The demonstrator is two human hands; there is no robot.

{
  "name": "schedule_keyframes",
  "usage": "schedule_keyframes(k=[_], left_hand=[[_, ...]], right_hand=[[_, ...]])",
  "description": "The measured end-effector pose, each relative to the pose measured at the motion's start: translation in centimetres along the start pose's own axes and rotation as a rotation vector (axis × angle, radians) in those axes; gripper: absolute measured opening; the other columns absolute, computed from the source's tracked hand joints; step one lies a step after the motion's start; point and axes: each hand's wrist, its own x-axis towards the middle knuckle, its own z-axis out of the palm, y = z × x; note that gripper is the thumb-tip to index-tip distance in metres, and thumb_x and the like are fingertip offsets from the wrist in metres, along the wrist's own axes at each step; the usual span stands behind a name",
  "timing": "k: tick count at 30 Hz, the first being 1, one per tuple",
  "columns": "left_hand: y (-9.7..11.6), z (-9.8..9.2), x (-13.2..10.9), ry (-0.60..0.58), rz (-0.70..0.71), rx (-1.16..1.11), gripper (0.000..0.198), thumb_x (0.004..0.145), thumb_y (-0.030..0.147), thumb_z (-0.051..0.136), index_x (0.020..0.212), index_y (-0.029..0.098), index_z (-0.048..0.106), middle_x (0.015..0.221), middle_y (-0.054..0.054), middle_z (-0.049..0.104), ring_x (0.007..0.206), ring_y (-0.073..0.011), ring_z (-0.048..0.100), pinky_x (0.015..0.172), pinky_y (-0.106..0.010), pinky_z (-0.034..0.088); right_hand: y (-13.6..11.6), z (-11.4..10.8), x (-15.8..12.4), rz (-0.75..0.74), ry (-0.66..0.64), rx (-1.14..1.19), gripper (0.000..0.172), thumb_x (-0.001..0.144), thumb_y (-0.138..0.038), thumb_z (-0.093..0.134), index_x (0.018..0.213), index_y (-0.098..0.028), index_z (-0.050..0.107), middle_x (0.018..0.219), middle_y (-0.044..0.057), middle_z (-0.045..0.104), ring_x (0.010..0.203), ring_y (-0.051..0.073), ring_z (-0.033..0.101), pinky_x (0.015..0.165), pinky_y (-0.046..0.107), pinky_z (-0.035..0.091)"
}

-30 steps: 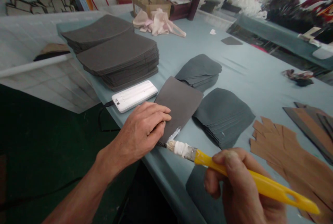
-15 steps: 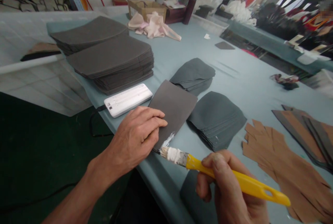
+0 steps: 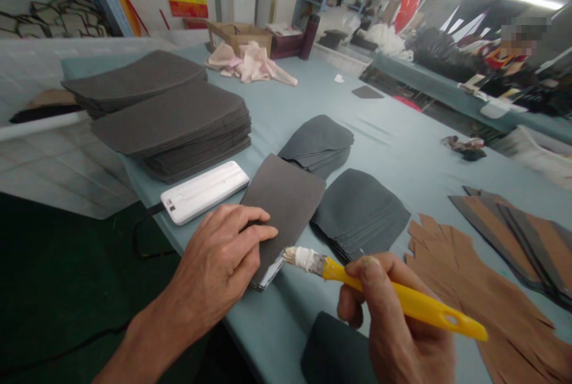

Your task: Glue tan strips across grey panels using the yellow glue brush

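Observation:
My left hand (image 3: 223, 262) lies palm down on the near end of a dark grey sheet (image 3: 286, 205) at the table's front edge, fingers curled over it and pressing it flat. My right hand (image 3: 397, 324) grips the yellow handle of a glue brush (image 3: 384, 292). The brush's white-caked bristles touch the sheet's near right corner, where a white smear of glue shows. Two fanned stacks of dark grey cut pieces (image 3: 357, 214) lie just beyond the sheet.
A white power bank (image 3: 203, 192) with a cable sits left of the sheet. Tall stacks of grey sheets (image 3: 170, 119) stand at the back left. Brown cut pieces (image 3: 473, 289) lie at the right. Pink cloth (image 3: 250, 62) and a cardboard box lie far back. A dark pad (image 3: 333, 351) sits under my right hand.
The view has tilted up, so everything sits lower in the frame. The brush tip has stayed at the sheet's near corner, stroking along its edge. My left hand keeps pressing the sheet.

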Motion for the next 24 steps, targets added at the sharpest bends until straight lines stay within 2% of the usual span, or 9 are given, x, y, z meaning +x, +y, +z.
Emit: schedule_keyframes(k=[7,11,16,18,21,24], left_hand=[[0.1,0.0,0.1,0.011,0.001,0.021,0.034,0.102,0.006,0.046,0.115,0.02,0.074,0.125,-0.004,0.072,0.114,-0.0198,0.062,0.096,-0.037,0.046],[0.1,0.1,0.1,0.016,0.008,0.032,0.034,0.103,0.006,0.045,0.115,0.021,0.073,0.125,-0.004,0.071,0.114,-0.0193,0.061,0.097,-0.036,0.045],[0.1,0.1,0.0,0.011,0.006,0.037,0.034,0.104,0.006,0.044,0.117,0.023,0.07,0.127,-0.003,0.069,0.118,-0.0184,0.059,0.099,-0.035,0.043],[0.1,0.1,0.0,0.005,0.007,0.032,0.034,0.104,0.005,0.044,0.119,0.023,0.07,0.127,-0.002,0.068,0.118,-0.018,0.058,0.101,-0.035,0.042],[0.1,0.2,-0.1,0.005,0.01,0.033,0.034,0.104,0.005,0.043,0.119,0.023,0.069,0.127,-0.003,0.068,0.119,-0.0176,0.057,0.102,-0.034,0.041],[0.1,0.2,-0.1,0.002,0.004,0.04,0.034,0.105,0.005,0.044,0.119,0.023,0.069,0.128,-0.003,0.067,0.119,-0.0178,0.057,0.103,-0.035,0.04]], right_hand=[[-0.1,-0.1,2.6,-0.13,0.008,0.008,0.043,0.1,-0.06,0.067,0.079,-0.022,0.062,0.059,-0.003,0.061,0.051,0.011,0.051,0.048,0.023,0.041],[-1.0,-0.2,2.5,-0.144,0.068,-0.001,0.042,0.098,-0.062,0.069,0.083,-0.023,0.065,0.058,-0.003,0.062,0.051,0.011,0.052,0.05,0.022,0.043],[-0.7,-0.3,2.0,-0.051,-0.07,0.0,0.051,0.095,-0.068,0.068,0.073,-0.023,0.064,0.053,-0.002,0.059,0.047,0.011,0.049,0.047,0.023,0.041],[0.0,-0.6,3.1,-0.108,-0.111,-0.041,0.052,0.096,-0.068,0.067,0.071,-0.022,0.064,0.053,0.0,0.061,0.046,0.011,0.05,0.044,0.022,0.039],[0.5,-1.0,5.2,-0.235,-0.087,-0.063,0.05,0.1,-0.063,0.067,0.071,-0.022,0.065,0.055,0.001,0.064,0.046,0.011,0.053,0.042,0.021,0.042],[0.0,-1.1,5.3,-0.267,-0.068,-0.05,0.049,0.1,-0.062,0.067,0.071,-0.022,0.064,0.054,-0.001,0.063,0.046,0.01,0.055,0.044,0.019,0.045]])
